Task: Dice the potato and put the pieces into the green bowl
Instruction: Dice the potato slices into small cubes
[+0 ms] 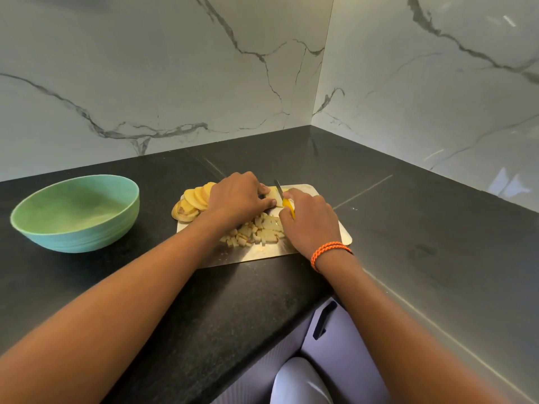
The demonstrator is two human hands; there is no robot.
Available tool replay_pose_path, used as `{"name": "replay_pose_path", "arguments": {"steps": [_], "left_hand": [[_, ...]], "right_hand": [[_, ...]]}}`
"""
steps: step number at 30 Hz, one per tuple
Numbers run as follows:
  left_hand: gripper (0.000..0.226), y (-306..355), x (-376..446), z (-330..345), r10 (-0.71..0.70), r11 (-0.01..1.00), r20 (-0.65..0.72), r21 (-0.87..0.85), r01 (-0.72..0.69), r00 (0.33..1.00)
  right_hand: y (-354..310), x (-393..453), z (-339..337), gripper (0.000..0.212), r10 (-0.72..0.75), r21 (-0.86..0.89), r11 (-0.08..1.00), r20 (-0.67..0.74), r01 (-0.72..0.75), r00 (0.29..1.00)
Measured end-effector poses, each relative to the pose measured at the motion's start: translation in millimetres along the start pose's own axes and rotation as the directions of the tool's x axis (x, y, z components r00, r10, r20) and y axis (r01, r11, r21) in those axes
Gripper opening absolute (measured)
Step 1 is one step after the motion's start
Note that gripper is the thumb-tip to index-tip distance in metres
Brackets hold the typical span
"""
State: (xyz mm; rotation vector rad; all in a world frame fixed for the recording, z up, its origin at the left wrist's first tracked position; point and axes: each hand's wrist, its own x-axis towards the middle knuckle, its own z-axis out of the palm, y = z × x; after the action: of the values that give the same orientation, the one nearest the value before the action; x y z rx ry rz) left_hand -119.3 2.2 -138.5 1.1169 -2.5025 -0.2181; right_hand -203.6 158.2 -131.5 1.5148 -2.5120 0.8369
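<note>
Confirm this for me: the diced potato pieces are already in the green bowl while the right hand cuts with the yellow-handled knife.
Not right. The head view shows the diced pieces lying on the cutting board; the green bowl holds none. The right hand does hold the yellow-handled knife.

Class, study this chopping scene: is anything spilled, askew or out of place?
Mostly tidy. The potato slices overhang the cutting board's left edge onto the counter, and the board sits skewed to the counter's front edge. The diced pieces are on the board; the green bowl looks empty.
</note>
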Motion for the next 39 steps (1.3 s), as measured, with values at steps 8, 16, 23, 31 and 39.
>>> {"name": "replay_pose_path", "arguments": {"steps": [8,16,23,31,39], "left_hand": [[0.04,-4.4,3.7,4.0,-0.006,1.0,-0.012,0.003,0.006,1.0],[0.043,-3.9,6.1,5.4,0.008,1.0,-0.009,0.006,-0.008,1.0],[0.045,-1.6,2.7,4.8,0.007,1.0,-0.009,-0.007,-0.007,1.0],[0.043,1.7,-1.9,1.2,0.008,1.0,-0.025,-0.027,-0.009,1.0],[0.042,-2.0,-0.5,0.2,0.016,0.999,-0.018,-0.038,-0.017,1.0]], "right_hand": [[-4.1,13.7,6.6,0.031,-0.015,-0.043,0.999,0.03,0.017,0.999],[2.2,-11.2,-0.6,0.035,-0.015,-0.045,0.999,0.052,0.018,0.999],[9.6,-49.3,-21.0,0.038,-0.035,-0.122,0.992,0.067,0.043,0.997],[6.7,-50.2,-25.6,0.039,-0.02,-0.144,0.989,0.055,0.028,0.998],[-6.3,-6.4,-0.7,0.033,0.024,-0.01,1.0,-0.012,-0.024,1.0]]}}
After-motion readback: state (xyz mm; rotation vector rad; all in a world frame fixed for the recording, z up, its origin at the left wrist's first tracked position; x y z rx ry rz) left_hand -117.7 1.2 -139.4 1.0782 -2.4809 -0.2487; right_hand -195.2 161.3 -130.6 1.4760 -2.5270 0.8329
